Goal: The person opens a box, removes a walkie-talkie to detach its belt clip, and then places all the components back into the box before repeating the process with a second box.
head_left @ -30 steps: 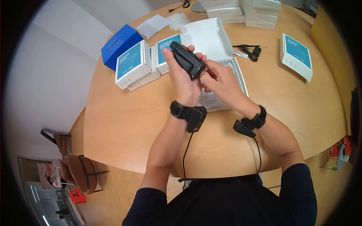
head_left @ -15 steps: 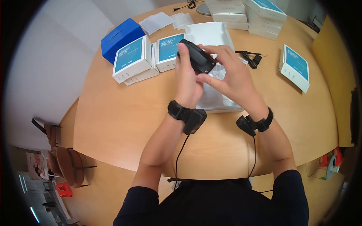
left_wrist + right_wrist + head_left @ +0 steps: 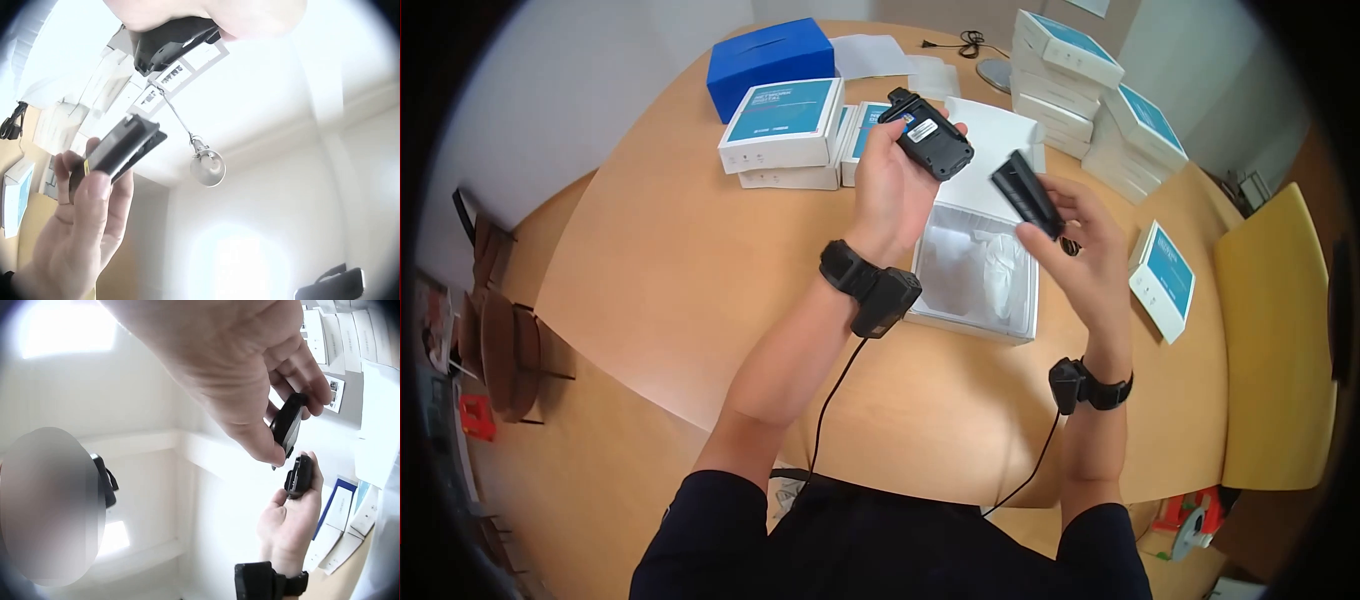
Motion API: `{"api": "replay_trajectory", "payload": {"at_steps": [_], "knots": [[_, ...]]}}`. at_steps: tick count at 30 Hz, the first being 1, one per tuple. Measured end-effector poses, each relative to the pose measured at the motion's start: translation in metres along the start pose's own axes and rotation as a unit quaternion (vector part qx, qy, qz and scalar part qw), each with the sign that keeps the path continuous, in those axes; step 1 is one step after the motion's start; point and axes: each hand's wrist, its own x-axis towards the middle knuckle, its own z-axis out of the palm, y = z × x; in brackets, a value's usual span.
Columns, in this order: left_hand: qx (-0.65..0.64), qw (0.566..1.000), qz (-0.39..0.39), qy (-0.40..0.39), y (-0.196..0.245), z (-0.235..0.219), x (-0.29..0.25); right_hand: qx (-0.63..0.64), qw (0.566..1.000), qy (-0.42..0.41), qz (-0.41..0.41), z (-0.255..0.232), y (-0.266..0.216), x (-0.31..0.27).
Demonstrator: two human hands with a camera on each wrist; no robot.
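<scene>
In the head view, my left hand [image 3: 888, 200] holds a black handheld radio [image 3: 935, 140] over the table, its back bared with a white label showing. My right hand [image 3: 1090, 250] pinches a black battery pack [image 3: 1027, 193] between thumb and fingers, apart from the radio and to its right. A flap, like a belt clip, stands off one side of the battery pack [image 3: 122, 147] in the left wrist view. Below both hands lies an open white box [image 3: 970, 328], with a clear tray and a white wrapped bundle [image 3: 1000, 268] in it.
White boxes with teal labels [image 3: 785, 110] are stacked at the left beside a blue box [image 3: 770, 65]. More box stacks [image 3: 1065, 60] stand at the back right, and a single box [image 3: 1165, 280] lies at the right. A yellow chair [image 3: 1280, 340] adjoins the table's right edge.
The battery pack has come off the back of the radio. My right hand has moved right with it, while my left hand keeps the radio, now turned label-up.
</scene>
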Motion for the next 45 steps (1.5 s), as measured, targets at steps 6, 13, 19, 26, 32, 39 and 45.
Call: {"api": "replay_trajectory", "payload": {"at_steps": [6, 13, 19, 26, 32, 39, 45], "knots": [[-0.006, 0.998, -0.013, -0.061, 0.003, 0.009, -0.002, 0.241, 0.968, 0.055, 0.037, -0.016, -0.007, 0.006], [0.059, 0.991, -0.043, -0.11, 0.006, 0.013, -0.014, 0.281, 0.957, 0.061, 0.041, -0.01, -0.012, 0.002], [0.118, 0.985, -0.03, -0.118, 0.01, 0.025, -0.019, 0.267, 0.961, 0.057, 0.05, -0.006, -0.012, 0.0], [0.203, 0.971, 0.019, -0.127, 0.006, 0.039, -0.026, 0.255, 0.965, 0.052, 0.042, -0.001, -0.009, 0.0], [0.159, 0.979, -0.006, -0.13, 0.007, 0.036, -0.024, 0.232, 0.971, 0.042, 0.033, 0.002, -0.008, -0.001], [0.123, 0.981, 0.019, -0.148, -0.001, 0.039, -0.027, 0.101, 0.993, 0.04, -0.039, 0.021, -0.005, -0.005], [0.126, 0.974, 0.024, -0.187, -0.016, 0.033, -0.026, -0.077, 0.982, 0.1, -0.142, 0.041, -0.004, -0.005]]}}
